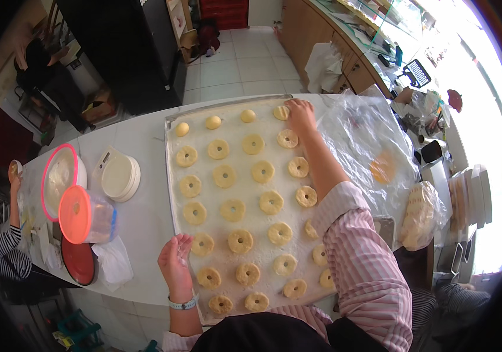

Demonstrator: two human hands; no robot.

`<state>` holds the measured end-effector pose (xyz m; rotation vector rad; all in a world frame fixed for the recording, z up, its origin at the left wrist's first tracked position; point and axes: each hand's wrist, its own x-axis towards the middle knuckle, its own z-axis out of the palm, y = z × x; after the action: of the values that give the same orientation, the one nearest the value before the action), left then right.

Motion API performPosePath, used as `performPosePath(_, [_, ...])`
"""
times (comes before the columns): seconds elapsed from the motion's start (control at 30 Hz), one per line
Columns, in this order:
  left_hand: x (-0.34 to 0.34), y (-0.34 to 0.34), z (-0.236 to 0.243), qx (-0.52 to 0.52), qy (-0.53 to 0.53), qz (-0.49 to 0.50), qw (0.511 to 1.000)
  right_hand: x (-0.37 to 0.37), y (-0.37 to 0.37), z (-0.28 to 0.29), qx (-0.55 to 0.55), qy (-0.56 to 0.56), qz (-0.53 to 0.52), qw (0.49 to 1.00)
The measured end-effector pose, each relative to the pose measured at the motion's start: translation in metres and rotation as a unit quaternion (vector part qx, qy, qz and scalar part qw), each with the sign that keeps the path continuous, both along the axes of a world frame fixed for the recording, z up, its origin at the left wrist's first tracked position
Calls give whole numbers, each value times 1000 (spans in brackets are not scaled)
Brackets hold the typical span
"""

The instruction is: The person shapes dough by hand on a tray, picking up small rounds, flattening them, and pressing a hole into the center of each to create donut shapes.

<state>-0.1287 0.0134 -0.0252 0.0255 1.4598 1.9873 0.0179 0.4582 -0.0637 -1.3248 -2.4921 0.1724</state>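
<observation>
Pale dough rings are laid out in rows on a floured baking tray (171,176) that sits on the white worktop (139,217). To the left of the tray are seen a white kitchen scale (120,177), a bowl with a pink rim (60,180), a clear tub with an orange lid (86,215) and a red lid (79,261); crumpled clear plastic sheeting (368,141) lies to the right. Nothing is placed between the hands and the dough.

About twenty-six pierced rings can be counted, along with three unpierced dough balls (213,122) in the far row.

The right hand (301,114) is stretched to the far right corner of the tray, its fingers pressed down on a dough piece (281,112) at the end of that far row. The left hand (176,263) is rested at the tray's near left edge, its fingers loosely spread and holding nothing, with a ring (203,244) lying just beside it.
</observation>
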Motion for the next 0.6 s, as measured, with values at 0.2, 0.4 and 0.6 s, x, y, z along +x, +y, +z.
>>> performPosePath(0.2, [1,-3,-1,2,-5,2,1000,4,-5,9,57,8,1,998])
performPosePath(0.4, [3,-7,-6,7,-15,6,1000,2,-7,17,12,-76,9,997])
performPosePath(0.6, [2,-16,-9,1,-23,30,999,-13,-27,27,-15,-138,34,990])
